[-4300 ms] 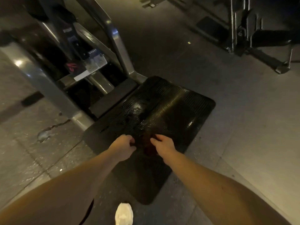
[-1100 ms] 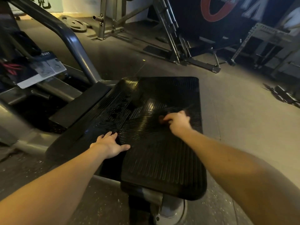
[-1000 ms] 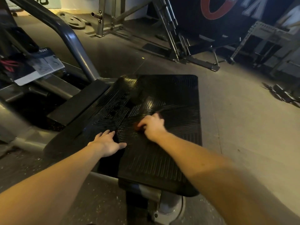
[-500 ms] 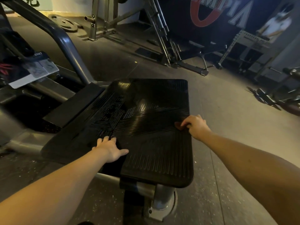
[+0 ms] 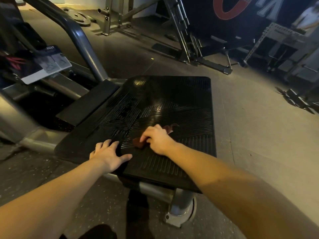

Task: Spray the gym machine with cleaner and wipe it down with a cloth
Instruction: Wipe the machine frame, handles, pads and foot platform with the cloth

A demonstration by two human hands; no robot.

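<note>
Wiping underway: right hand [image 5: 158,139] grips cloth [image 5: 138,143] on wet footplate [image 5: 181,100]; left hand [image 5: 108,153] flat, steadying; far half unwiped.

Ribbed footplate [image 5: 181,100] open ahead; grey frame tube [image 5: 88,56] blocks far left

The only legible word is on a white and dark blue instruction placard [image 5: 46,63] fixed to the grey steel gym machine [image 5: 81,44] at the left. White capitals on the placard's dark blue top strip read "QUAT", and whatever comes before them is cut off by the dark part in front. The two small pictures below and any fine print beside them are too blurred to read. On the dark wall banner [image 5: 203,18] at the back stand part of a big red ring [image 5: 227,16] and fragments of large white letters [image 5: 266,9], cropped by the frame edge and unreadable.
</note>
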